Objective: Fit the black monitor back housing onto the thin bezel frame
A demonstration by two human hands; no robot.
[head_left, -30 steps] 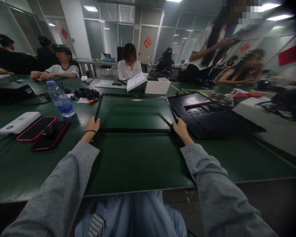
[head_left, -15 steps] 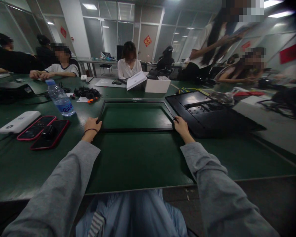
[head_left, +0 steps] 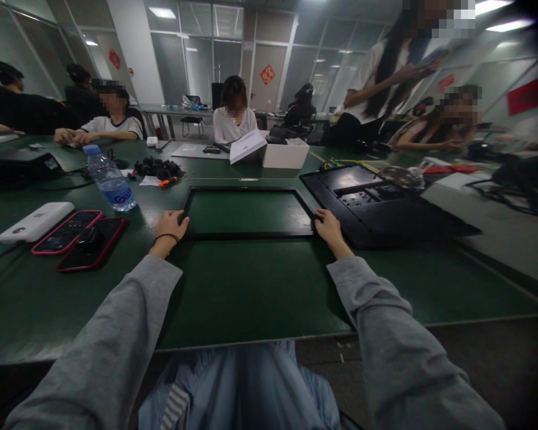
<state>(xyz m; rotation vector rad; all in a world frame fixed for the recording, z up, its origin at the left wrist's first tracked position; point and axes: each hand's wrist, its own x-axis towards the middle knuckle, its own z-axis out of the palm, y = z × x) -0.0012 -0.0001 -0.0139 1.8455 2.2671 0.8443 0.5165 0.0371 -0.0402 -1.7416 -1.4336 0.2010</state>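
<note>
A thin black rectangular monitor bezel (head_left: 251, 235) lies in front of me, with the green table showing through its opening. My left hand (head_left: 169, 228) is closed on its left side, thumb on the near left part. At the opposite side, my right hand (head_left: 329, 227) grips the right edge with the fingers closed. A large black monitor back cover (head_left: 385, 218) rests on the table just beyond my right hand.
Left of my left hand stand a water bottle (head_left: 112, 182), a white power bank (head_left: 36, 222) and two red-cased phones (head_left: 67, 232). A white box (head_left: 286, 154) and a tangle of black cables (head_left: 156, 169) sit farther back. Several people are around the table.
The bezel's far edge has come down and slightly toward me, so it looks flatter on the table. My left hand has shifted a little inward. The right hand is nearly still.
</note>
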